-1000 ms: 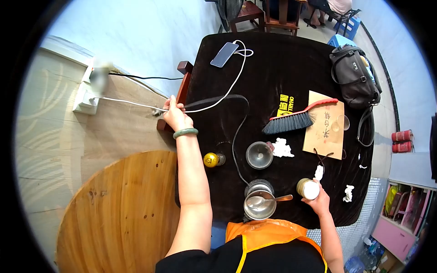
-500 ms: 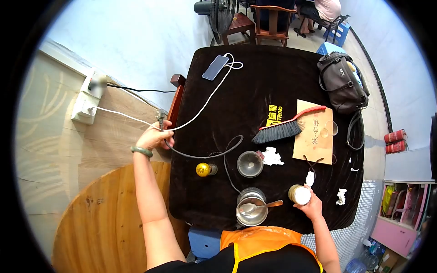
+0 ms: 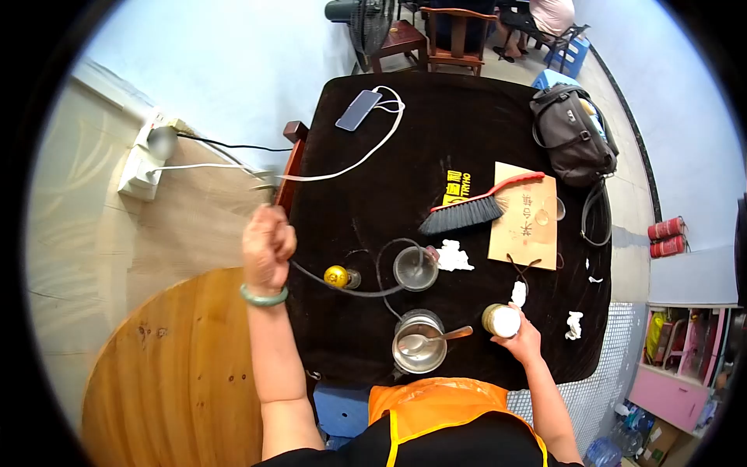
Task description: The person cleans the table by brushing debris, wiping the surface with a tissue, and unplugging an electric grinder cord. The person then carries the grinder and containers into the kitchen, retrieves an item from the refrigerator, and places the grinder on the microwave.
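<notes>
My left hand [image 3: 268,245], wearing a green bangle, is closed around a dark power cord [image 3: 350,293], slightly blurred. The cord's plug sticks up beyond my fingers, smeared by motion. From my hand the cord runs in a loop over the dark table to a metal pot [image 3: 420,366], where a spoon [image 3: 436,338] lies across the opening. At the table's near right, my right hand [image 3: 523,338] grips a jar [image 3: 504,320] with a white lid. A yellow-capped shaker [image 3: 336,276] stands by the cord, near a glass pot lid [image 3: 415,268].
A power strip [image 3: 140,173] lies at left with a white charging cable leading to a phone [image 3: 357,110]. A brush [image 3: 467,214] rests partly on a paper bag [image 3: 537,241]. A grey handbag [image 3: 572,128] sits at the table's right edge. A round wooden table [image 3: 179,366] stands at left.
My left hand has turned upright with the plug lifted above it, apart from the white cable it was against. The cord's loop has shifted. My right hand still grips the jar.
</notes>
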